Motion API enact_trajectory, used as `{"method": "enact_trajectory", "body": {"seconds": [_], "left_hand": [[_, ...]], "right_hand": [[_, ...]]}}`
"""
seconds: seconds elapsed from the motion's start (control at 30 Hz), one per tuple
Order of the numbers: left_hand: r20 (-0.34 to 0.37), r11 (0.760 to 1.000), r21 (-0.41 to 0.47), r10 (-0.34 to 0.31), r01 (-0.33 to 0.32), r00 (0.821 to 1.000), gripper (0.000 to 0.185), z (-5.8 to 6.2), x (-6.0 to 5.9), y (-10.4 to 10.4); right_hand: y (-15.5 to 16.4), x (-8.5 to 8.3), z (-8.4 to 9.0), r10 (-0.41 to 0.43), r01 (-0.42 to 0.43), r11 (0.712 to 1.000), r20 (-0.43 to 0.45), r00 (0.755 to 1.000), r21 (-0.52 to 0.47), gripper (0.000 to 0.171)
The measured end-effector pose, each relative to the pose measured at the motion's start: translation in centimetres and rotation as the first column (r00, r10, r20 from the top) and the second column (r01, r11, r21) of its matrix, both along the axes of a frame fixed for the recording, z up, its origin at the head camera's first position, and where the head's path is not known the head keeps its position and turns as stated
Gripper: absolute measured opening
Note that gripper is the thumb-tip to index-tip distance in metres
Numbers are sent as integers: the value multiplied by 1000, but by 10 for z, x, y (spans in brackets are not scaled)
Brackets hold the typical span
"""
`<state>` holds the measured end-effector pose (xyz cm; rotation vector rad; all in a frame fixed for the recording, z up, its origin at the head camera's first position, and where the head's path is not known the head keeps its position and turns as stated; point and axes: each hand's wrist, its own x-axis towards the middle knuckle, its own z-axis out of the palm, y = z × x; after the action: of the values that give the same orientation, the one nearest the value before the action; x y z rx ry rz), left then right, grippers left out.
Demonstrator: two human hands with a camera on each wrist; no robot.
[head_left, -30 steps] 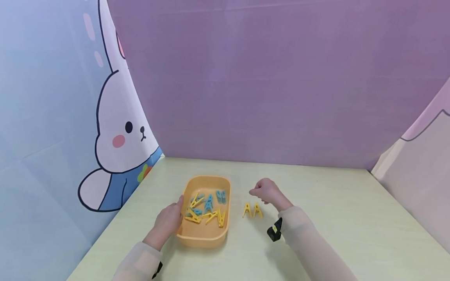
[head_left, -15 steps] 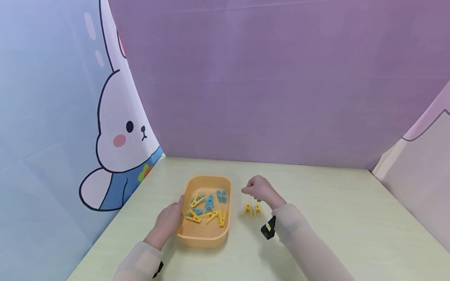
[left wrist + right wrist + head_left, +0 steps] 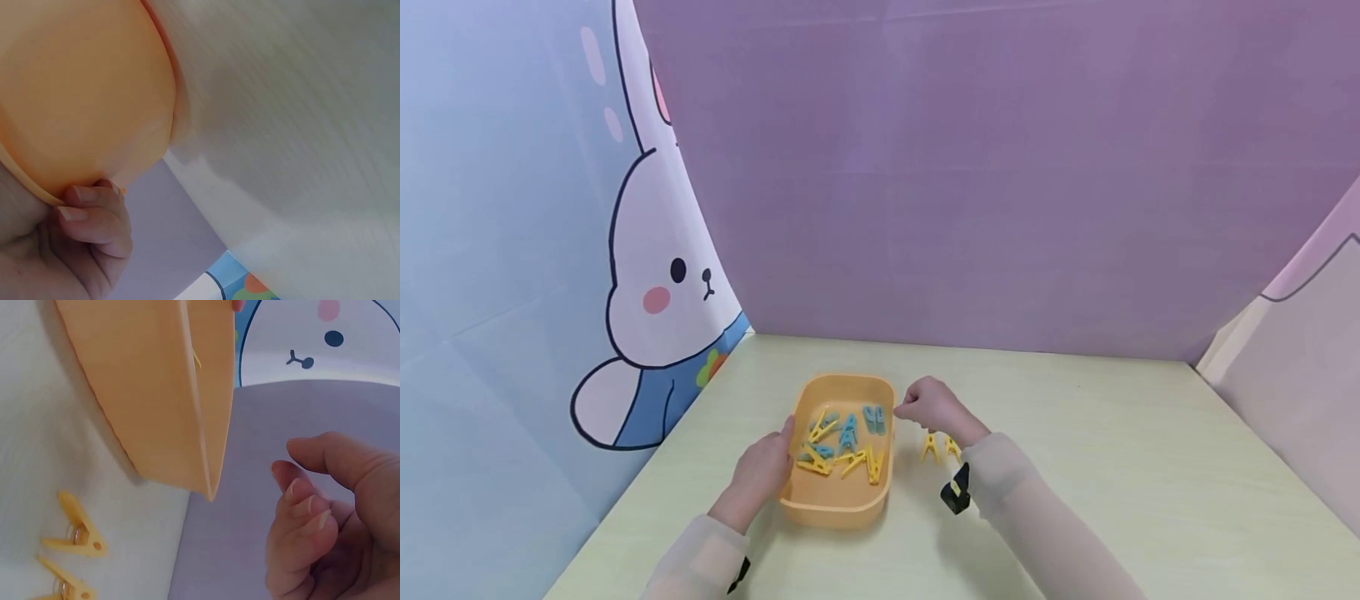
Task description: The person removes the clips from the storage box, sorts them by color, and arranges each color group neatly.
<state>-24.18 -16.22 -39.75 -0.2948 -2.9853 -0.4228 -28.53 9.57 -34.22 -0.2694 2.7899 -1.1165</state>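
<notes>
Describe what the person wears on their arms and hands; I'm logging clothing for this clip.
Both arms are covered to the wrist by loose, pale pinkish-beige sleeves, the left sleeve and the right sleeve. A small black device sits at each wrist, the right one with a yellow mark and the left one barely showing. The left hand and right hand are bare, with no gloves or rings visible.

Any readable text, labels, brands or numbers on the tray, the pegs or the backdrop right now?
None: no words, numbers or brand marks show in any view.
The orange tray, the yellow pegs on the table and the rabbit backdrop carry only plain colour or drawing.
</notes>
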Motion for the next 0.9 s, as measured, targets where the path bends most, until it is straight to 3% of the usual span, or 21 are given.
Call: {"method": "enact_trajectory", "body": {"seconds": [0.33,0.63,0.77,0.9], "left_hand": [[-17,999,39,23,-22,1000,55,-1,1,-2],[17,980,192,50,-52,999,53,-7,-3,-3],[-30,960,275,54,-44,998,49,-9,-4,-6],[-109,948,317,31,5,994,38,-12,-5,-9]], "right_hand": [[-14,-1,-13,115,-115,993,2,993,-23,22],[-24,-3,-23,135,-134,991,30,990,-14,20],[-26,-3,-24,147,-146,989,35,989,-15,25],[-29,-5,-27,161,-161,987,43,986,-11,28]]}}
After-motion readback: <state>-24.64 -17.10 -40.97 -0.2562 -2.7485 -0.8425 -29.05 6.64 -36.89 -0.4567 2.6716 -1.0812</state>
